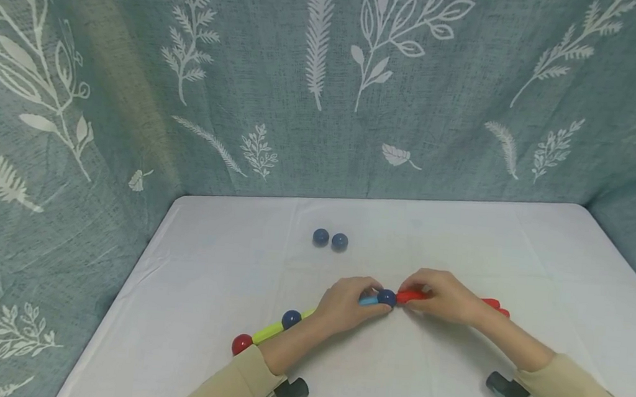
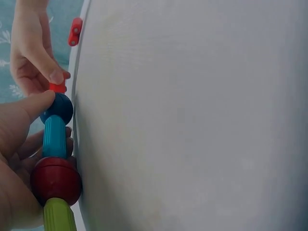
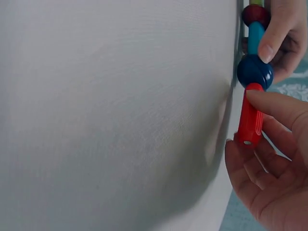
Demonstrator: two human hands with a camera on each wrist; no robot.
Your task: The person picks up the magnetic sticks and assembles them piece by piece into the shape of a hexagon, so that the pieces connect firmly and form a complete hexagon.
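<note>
My left hand (image 1: 346, 301) grips a dark blue ball (image 1: 386, 298), thumb on one side and fingers on the other. My right hand (image 1: 442, 295) pinches a red rod (image 3: 250, 118) by its sides, and the rod's end meets that ball. From the ball a light blue rod (image 2: 54, 137) runs to a dark red ball (image 2: 56, 181), hidden behind my left hand in the head view. A yellow-green rod (image 2: 59, 214) continues the row to another dark blue ball (image 1: 291, 319), then a second yellow-green rod (image 1: 267, 333) and a red ball (image 1: 242, 344) at the left end.
Two loose dark blue balls, a left one (image 1: 320, 237) and a right one (image 1: 339, 242), sit side by side farther back on the white table (image 1: 224, 247). Spare red rods (image 1: 497, 307) lie beyond my right wrist. A patterned green curtain (image 1: 311, 142) hangs behind the table.
</note>
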